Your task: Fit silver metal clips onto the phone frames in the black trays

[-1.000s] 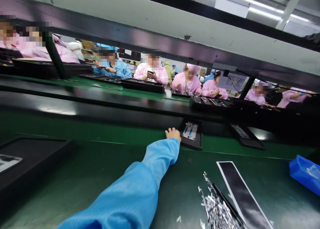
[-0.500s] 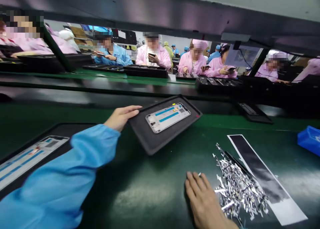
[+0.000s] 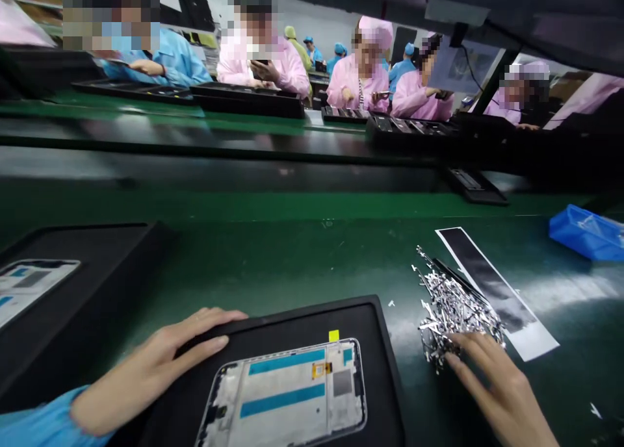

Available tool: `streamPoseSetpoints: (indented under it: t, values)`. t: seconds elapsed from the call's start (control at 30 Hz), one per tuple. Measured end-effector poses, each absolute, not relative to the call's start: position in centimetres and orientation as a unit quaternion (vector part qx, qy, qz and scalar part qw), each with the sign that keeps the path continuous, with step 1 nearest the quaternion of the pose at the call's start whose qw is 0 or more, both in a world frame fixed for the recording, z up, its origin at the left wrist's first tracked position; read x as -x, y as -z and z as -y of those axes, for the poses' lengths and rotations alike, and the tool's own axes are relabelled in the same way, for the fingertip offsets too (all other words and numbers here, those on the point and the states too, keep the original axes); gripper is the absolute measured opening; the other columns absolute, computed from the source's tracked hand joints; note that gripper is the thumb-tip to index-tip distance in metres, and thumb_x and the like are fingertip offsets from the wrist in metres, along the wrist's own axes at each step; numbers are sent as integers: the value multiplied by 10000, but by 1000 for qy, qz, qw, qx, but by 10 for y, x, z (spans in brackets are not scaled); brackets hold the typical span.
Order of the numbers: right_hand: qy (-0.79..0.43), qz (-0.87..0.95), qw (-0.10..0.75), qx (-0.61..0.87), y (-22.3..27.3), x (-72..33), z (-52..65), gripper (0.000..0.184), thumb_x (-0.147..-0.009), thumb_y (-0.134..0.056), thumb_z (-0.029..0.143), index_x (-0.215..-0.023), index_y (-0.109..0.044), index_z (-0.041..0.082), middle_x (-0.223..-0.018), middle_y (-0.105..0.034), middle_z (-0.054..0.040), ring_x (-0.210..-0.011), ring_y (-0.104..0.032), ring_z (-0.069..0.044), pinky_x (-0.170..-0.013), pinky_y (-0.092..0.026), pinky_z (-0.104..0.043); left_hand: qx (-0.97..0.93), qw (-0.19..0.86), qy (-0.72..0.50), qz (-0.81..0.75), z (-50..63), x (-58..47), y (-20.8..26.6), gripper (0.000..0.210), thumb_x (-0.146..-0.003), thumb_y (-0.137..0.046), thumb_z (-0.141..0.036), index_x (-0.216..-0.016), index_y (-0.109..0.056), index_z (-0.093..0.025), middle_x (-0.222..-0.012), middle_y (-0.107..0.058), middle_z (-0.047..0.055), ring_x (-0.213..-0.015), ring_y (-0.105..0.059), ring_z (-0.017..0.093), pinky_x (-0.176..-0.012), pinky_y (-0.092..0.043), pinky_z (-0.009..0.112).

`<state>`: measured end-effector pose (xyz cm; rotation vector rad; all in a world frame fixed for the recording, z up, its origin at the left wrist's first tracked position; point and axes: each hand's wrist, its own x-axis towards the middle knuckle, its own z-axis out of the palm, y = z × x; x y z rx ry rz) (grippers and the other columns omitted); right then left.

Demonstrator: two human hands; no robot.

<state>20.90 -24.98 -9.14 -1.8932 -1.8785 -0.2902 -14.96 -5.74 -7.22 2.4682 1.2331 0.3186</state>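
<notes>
My left hand [image 3: 170,362] grips the back left rim of a black tray [image 3: 385,375], thumb on top. In the tray lies a silver phone frame [image 3: 283,395] with two blue strips, a small orange flex piece and a yellow tab at its top edge. My right hand [image 3: 502,385] reaches over the near edge of a pile of small shiny metal strips [image 3: 455,304]. Its fingers are bent, with a gap between thumb and forefinger, and no held piece shows. Beside the pile lies a long white sheet with a black band [image 3: 497,291].
At left stands another black tray [image 3: 97,245] with a phone frame [image 3: 29,288]. A blue bin [image 3: 587,232] is at the right, a small black tray [image 3: 478,186] at the back. Across the bench, people in pink and blue work behind black trays [image 3: 248,101].
The tray in my left hand has come down and nearer, from raised and tilted to low in front. My right hand has moved right onto the pile's near edge. The view has shifted.
</notes>
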Motion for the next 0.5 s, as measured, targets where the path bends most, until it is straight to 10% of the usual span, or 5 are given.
streamPoseSetpoints:
  t: [0.5]
  values:
    - [103, 702, 155, 688, 85, -206, 223, 223, -841, -320, 191, -673, -464, 162, -656, -421, -27, -632, -380, -130, -583, -296, -278, -914, 98, -21, -394, 64, 112, 78, 377, -807, -242, -387, -918, -565, -226, -947, -564, 34, -870, -517, 221, -714, -428, 330]
